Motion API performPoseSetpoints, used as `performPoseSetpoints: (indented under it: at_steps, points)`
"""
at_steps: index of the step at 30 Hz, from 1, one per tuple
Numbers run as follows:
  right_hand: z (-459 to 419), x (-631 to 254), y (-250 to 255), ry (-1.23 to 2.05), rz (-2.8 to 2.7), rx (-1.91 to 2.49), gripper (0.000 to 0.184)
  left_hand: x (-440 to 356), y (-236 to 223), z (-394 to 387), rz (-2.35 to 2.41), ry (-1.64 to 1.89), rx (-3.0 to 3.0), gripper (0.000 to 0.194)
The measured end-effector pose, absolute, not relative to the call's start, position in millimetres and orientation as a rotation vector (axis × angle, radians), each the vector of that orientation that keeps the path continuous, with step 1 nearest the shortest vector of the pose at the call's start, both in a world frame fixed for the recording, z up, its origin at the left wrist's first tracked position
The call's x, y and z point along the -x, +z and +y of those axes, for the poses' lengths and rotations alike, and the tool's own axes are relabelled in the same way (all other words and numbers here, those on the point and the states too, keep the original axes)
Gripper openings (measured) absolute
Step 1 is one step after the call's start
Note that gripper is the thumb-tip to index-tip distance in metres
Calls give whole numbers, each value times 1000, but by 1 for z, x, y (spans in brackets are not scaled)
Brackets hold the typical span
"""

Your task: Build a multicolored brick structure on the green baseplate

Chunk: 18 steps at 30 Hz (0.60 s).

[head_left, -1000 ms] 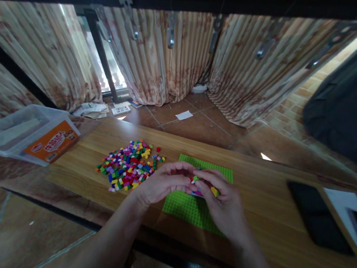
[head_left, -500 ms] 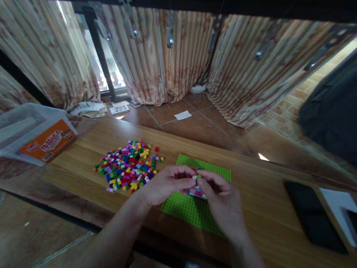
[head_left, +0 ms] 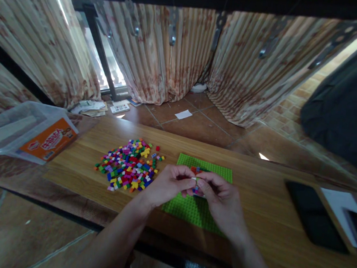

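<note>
Both my hands meet over a green studded baseplate [head_left: 186,206] on the wooden table [head_left: 255,194]. My left hand [head_left: 169,186] and my right hand [head_left: 220,201] are closed, fingertips pinched together on a small brick [head_left: 195,179] between them. Just beyond and under the fingers a small cluster of coloured bricks [head_left: 196,169] sits on the plate, partly hidden. A pile of loose coloured bricks [head_left: 128,167] lies on the table to the left of the plate.
A clear plastic box with an orange label [head_left: 45,140] lies at the table's left end. Dark flat devices [head_left: 315,216] and a white sheet [head_left: 340,204] lie at the right. Curtains, a tiled floor and scattered papers [head_left: 91,107] are beyond.
My hands have drawn closer together, and the fingertips now pinch a small brick. The coloured piece that showed under my right fingers is now mostly hidden.
</note>
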State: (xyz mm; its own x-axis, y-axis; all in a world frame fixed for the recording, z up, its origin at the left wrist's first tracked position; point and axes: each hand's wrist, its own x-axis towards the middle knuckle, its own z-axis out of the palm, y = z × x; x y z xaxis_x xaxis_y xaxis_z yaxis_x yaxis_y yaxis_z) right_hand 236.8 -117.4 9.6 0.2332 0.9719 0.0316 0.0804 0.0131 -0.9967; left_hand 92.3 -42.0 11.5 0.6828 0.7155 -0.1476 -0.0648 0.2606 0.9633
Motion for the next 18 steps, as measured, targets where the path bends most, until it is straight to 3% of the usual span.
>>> performPoseSetpoints:
  at_steps: [13, 18]
  points:
    - [-119, -246, 6, 1080, -897, 1221, 19, -91, 7, -43, 601, 557, -1061, 29]
    - [-122, -261, 8, 964, -872, 1165, 26, -91, 9, -41, 668, 588, -1011, 28]
